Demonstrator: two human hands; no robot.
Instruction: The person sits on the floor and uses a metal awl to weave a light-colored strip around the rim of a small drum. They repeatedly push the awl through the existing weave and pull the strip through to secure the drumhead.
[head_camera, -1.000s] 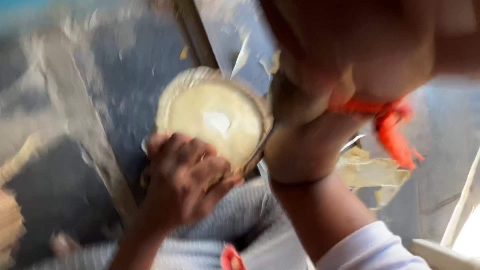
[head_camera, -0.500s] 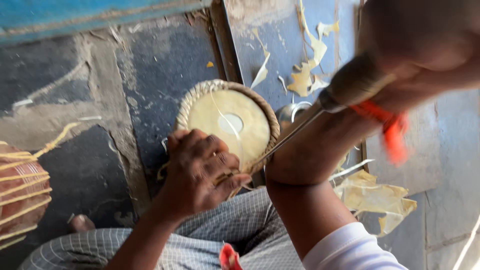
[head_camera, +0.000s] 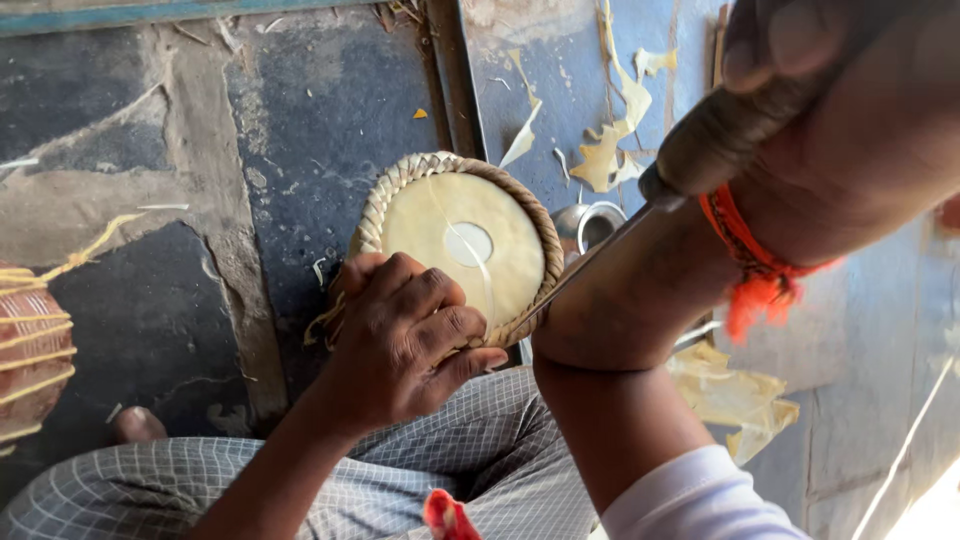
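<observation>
I see a small round drum (head_camera: 462, 250) with a pale skin head and a braided rim, held on the lap over checked cloth (head_camera: 470, 460), above a dark, patchy floor (head_camera: 150, 200). My left hand (head_camera: 405, 340) sits on the drum's near edge, fingers (head_camera: 450, 330) curled tight over the braid and pinning it steady. My right hand (head_camera: 850, 110) is up and to the right of the drum, very close to the camera, fingers closed round the thick handle of an awl-like tool (head_camera: 640, 230) — its thin metal shaft slants down to the drum's near-right rim, just beside the left hand.

I judge the step in hand is working the tip into the braid. The next push calls for a firm left grip and a shallow angle, keeping the point off the skin.

Pale scraps (head_camera: 610, 150) lie beyond the drum, a small metal cup (head_camera: 590, 222) just right of it, and a strapped reddish drum (head_camera: 30, 350) well to its left.
</observation>
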